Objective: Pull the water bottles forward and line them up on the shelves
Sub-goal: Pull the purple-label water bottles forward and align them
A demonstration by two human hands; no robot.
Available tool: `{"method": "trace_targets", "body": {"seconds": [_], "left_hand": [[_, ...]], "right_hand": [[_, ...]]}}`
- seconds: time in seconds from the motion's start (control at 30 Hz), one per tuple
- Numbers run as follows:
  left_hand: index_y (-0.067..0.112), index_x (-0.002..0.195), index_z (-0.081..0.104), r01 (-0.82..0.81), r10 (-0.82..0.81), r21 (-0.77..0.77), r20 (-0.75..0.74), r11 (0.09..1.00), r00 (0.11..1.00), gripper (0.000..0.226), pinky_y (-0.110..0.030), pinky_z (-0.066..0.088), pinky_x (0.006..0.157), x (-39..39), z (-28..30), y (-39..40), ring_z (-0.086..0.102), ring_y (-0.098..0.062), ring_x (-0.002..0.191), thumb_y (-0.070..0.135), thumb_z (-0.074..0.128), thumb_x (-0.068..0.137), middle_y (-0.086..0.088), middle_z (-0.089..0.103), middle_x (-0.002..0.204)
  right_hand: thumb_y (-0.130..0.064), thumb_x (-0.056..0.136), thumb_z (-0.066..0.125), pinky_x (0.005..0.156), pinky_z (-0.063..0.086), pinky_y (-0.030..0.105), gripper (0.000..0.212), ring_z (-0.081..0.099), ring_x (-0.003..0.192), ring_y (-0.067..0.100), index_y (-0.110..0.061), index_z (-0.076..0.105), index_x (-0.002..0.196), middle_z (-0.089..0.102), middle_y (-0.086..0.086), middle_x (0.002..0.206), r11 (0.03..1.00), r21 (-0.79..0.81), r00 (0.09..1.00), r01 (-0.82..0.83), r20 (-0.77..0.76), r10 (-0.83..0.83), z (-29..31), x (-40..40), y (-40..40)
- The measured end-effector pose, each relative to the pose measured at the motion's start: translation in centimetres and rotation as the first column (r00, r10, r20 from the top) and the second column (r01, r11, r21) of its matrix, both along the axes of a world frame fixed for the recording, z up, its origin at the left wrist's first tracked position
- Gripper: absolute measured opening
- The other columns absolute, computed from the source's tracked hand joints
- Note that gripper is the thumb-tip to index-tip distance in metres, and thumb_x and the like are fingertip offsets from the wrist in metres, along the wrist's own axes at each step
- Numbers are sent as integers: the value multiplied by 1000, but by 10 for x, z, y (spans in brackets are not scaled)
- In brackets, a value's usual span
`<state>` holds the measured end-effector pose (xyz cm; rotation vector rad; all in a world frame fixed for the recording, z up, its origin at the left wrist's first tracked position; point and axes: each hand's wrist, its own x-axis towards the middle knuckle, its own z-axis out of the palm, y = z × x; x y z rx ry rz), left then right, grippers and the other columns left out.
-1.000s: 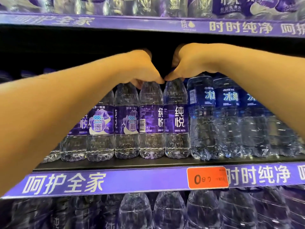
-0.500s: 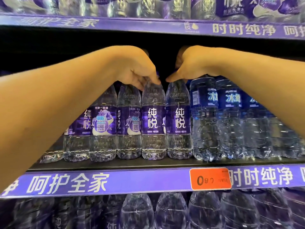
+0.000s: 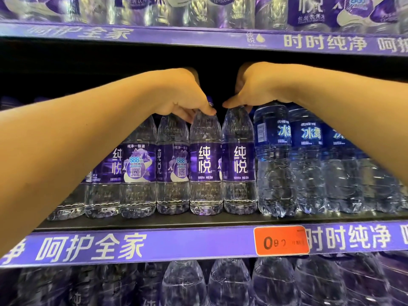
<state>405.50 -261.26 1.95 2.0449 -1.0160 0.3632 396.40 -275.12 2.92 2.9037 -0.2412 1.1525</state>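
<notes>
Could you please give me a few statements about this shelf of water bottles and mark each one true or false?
1. The left hand grips the top of a purple bottle. True.
2. The right hand hangs free of the bottles. False: it holds the top of the next purple bottle.
3. Blue bottles stand right of the purple ones. True.
4. The price tag is green. False: it is orange.
5. The shelf below is bare. False: it holds bottles.

— Where are the arms?
— Both reach forward, wrists bent down.
— And the hands?
— Left hand (image 3: 185, 96) and right hand (image 3: 256, 87) curl their fingers down, thumbs nearly meeting.
</notes>
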Motion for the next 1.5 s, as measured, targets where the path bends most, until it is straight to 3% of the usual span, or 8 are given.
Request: {"method": "trace_targets", "body": {"seconds": [0.2, 0.37, 0.53, 0.73, 0.97, 1.27, 1.4, 1.5], "left_hand": [[8, 103, 65, 35, -29, -76, 67, 997, 997, 40, -31, 61, 75, 1, -3, 16, 72, -19, 85, 20, 86, 72, -8, 73, 96], [8, 96, 71, 127, -75, -190, 257, 974, 964, 23, -32, 60, 78, 8, -5, 64, 74, -13, 81, 21, 80, 80, -6, 76, 86], [15, 81, 73, -158, 313, -353, 442, 922, 841, 17, -26, 57, 62, 35, -6, 108, 64, -5, 65, 32, 74, 77, 4, 70, 70], [10, 81, 66, -208, 233, -105, 424, 972, 875, 31, -37, 51, 63, 55, -12, 122, 63, -22, 73, 38, 78, 75, -6, 68, 76], [1, 106, 64, -209, 169, 38, 458, 977, 873, 54, -37, 44, 64, 51, -14, 116, 53, -23, 74, 38, 84, 73, -13, 65, 90], [10, 116, 53, -166, 162, -2, 234, 986, 959, 62, -42, 57, 87, 45, -9, 114, 68, -28, 93, 25, 89, 68, -4, 63, 113], [20, 90, 53, -89, 95, -54, 129, 995, 987, 44, -21, 58, 58, 48, -9, 117, 67, -17, 83, 21, 90, 65, 6, 61, 99], [15, 98, 59, -105, 114, -79, 120, 991, 986, 51, -28, 60, 67, 51, -10, 115, 69, -17, 77, 24, 92, 61, 3, 67, 96]], "right_hand": [[-50, 87, 64, 84, 47, 35, 46, 58, 99, 29, -17, 62, 120, 64, 7, 111, 990, -110, 995, 93, -36, -98, -3, -4, 13], [-51, 92, 55, 76, 43, 35, 48, 55, 93, 31, -10, 62, 115, 63, 11, 103, 974, -206, 995, 99, 19, -97, -1, 5, 40], [-50, 91, 58, 93, 50, 46, 47, 60, 101, 31, -10, 64, 116, 66, 12, 113, 992, -100, 997, -71, 3, 71, -2, 28, 67], [-50, 86, 66, 103, 45, 42, 58, 56, 114, 24, -27, 51, 138, 58, -1, 131, 994, 49, 988, -93, -117, 98, 2, 62, 98], [-23, 90, 68, 79, 47, 29, 12, 65, 90, 19, -18, 60, 83, 65, -2, 86, 978, 198, 983, -72, -154, 104, 4, 72, 104], [-32, 74, 84, 61, 58, 25, 49, 67, 78, 15, -23, 61, 118, 64, -7, 96, 958, 190, 976, -214, 10, 216, -1, 81, 98], [-37, 77, 81, 49, 53, 18, 37, 66, 71, 10, -30, 57, 104, 63, -10, 90, 960, 160, 973, -228, -2, 231, 1, 79, 94], [-28, 79, 81, 47, 50, 15, 22, 66, 71, 10, -25, 62, 90, 65, -8, 89, 961, 165, 972, -221, -39, 231, 6, 78, 94]]}}
